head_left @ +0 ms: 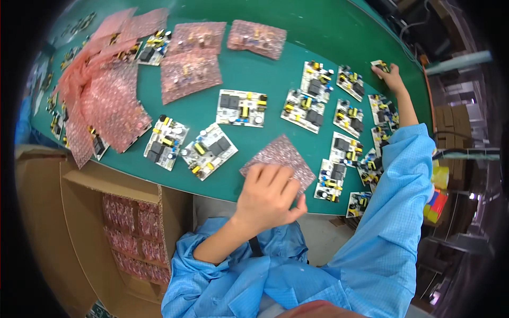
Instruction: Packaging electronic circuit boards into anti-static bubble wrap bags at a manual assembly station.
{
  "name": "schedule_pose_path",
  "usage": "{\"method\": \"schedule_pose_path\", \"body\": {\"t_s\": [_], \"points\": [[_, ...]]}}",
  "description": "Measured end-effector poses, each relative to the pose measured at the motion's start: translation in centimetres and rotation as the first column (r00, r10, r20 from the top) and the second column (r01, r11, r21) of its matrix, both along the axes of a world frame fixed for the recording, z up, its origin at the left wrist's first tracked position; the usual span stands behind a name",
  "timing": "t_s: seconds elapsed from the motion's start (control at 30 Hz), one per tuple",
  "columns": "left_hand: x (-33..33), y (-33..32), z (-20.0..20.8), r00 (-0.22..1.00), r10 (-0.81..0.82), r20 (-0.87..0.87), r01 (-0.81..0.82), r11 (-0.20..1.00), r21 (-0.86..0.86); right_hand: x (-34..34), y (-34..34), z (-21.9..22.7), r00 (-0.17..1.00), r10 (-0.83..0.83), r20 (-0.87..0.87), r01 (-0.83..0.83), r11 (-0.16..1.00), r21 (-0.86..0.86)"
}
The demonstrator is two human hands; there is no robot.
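Note:
My left hand [269, 193] is at the near edge of the table, its fingers curled over the near part of a pink bubble-wrap bag [283, 153]. The bag lies flat, and my fingers hide its near edge. Stretched out to the far right, my right hand [392, 79] grips a small circuit board [379, 65] between thumb and fingers. Just beyond the bag lie a white circuit board [242, 108] with black and yellow parts, a tilted one [210, 151] and another board [166, 142] to its left.
Several bare boards [349, 117] stand in rows on the right of the green table [254, 63]. Filled bubble-wrap bags [191, 77] lie at the back left, beside a heap of loose pink bags [111, 95]. An open cardboard box [116, 185] holding wrapped packs [135, 228] sits at the lower left.

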State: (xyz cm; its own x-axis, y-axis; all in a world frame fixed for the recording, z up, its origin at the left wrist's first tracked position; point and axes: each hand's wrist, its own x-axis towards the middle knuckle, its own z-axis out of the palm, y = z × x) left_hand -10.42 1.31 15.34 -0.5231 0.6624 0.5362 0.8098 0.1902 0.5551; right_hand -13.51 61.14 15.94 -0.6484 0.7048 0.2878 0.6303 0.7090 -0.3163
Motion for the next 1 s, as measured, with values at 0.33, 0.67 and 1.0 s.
{"method": "schedule_pose_path", "body": {"t_s": [0.33, 0.67, 1.0], "points": [[0.9, -0.3, -0.6, 0.999, 0.018, -0.05, -0.017, 0.999, 0.034, 1.0, -9.1, 4.7, 0.997, 0.068, 0.021, -0.058, 0.948, -0.313], [3.8, -3.5, 0.3, 0.996, 0.045, -0.074, -0.056, 0.986, -0.155, 8.3, -37.3, 10.0, 0.573, 0.79, 0.218, -0.806, 0.592, -0.028], [5.7, -6.9, 0.0, 0.97, 0.228, -0.09, -0.24, 0.956, -0.169, 8.8, -42.3, 6.9, 0.676, 0.689, 0.261, -0.711, 0.703, -0.015]]}}
